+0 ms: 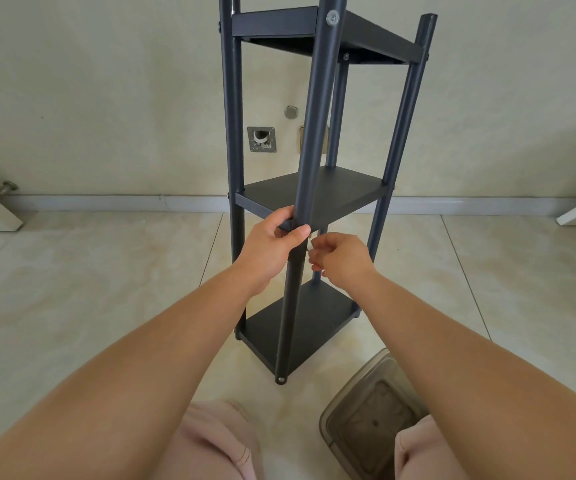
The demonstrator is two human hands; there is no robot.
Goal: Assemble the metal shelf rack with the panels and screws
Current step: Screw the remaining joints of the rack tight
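The dark metal shelf rack [314,188] stands upright on the tiled floor [89,271] against the wall, three panels already between its posts. The left hand [272,247] wraps around the near front post [309,140] right at the middle panel [321,192]. The right hand [340,259], just beside it, pinches something small and pale at that joint, and a clear plastic container [366,420] sits on the floor near the knees.
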